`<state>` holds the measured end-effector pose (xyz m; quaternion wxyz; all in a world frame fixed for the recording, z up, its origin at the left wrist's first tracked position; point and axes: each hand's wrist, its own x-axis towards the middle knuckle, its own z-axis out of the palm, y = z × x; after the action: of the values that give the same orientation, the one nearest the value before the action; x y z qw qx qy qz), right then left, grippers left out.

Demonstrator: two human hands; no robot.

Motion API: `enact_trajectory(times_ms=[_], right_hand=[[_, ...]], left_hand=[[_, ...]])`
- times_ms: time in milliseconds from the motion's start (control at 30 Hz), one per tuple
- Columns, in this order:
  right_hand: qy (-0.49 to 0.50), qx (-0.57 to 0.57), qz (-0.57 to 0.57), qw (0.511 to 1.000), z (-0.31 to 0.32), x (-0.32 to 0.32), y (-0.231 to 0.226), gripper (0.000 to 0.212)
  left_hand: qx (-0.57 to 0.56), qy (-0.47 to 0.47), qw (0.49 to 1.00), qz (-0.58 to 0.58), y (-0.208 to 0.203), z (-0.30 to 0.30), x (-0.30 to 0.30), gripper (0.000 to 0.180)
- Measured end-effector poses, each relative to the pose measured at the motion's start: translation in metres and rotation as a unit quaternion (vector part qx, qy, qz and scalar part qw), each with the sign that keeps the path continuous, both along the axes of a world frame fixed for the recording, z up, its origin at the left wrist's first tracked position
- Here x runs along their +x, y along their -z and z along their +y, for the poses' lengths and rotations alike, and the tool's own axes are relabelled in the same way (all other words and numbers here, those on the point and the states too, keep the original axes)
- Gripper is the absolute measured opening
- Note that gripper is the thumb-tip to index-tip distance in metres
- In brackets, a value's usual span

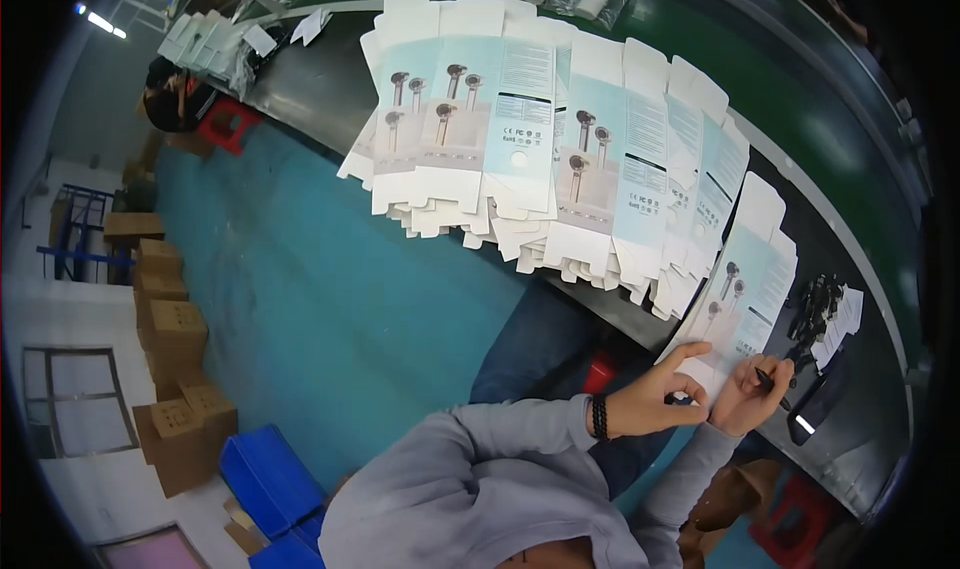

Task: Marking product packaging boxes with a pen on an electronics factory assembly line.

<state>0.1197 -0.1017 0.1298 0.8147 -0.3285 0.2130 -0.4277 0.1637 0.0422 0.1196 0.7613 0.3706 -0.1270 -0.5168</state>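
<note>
While the left hand [655,397] is pressed with spread fingers on the lower edge of a flat, unfolded carton [742,299], the right hand [752,394] is seen closed around a thin black pen-like tool [772,386] just beside it, at about four o'clock in the view. The carton, pale blue and white with printed pictures of a metal fitting, is laid on the dark table [860,409] at the near edge, touched by both hands. A black beaded bracelet [599,417] is worn on the left wrist, and grey sleeves are noted on both arms. Toward twelve o'clock, a long fanned row of like cartons [540,139] is spread overlapping along the table. At three o'clock, a small heap of black parts [812,309] and a stack of white slips [840,324] are recorded. Brown cardboard boxes [170,329] and blue bins [265,479] stand on the floor toward eight o'clock.
</note>
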Motion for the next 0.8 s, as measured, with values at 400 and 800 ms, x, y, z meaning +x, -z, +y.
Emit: enact_trajectory(times_ms=[400, 800], right_hand=[[-0.023, -0.527, 0.266, 0.807, 0.008, -0.040, 0.018, 0.035], [-0.070, -0.557, 0.287, 0.776, 0.027, -0.070, -0.003, 0.040]], left_hand=[[0.199, -0.016, 0.904, -0.379, -0.017, 0.052, 0.015, 0.040], [0.088, -0.020, 0.939, -0.331, -0.012, 0.037, 0.003, 0.030]])
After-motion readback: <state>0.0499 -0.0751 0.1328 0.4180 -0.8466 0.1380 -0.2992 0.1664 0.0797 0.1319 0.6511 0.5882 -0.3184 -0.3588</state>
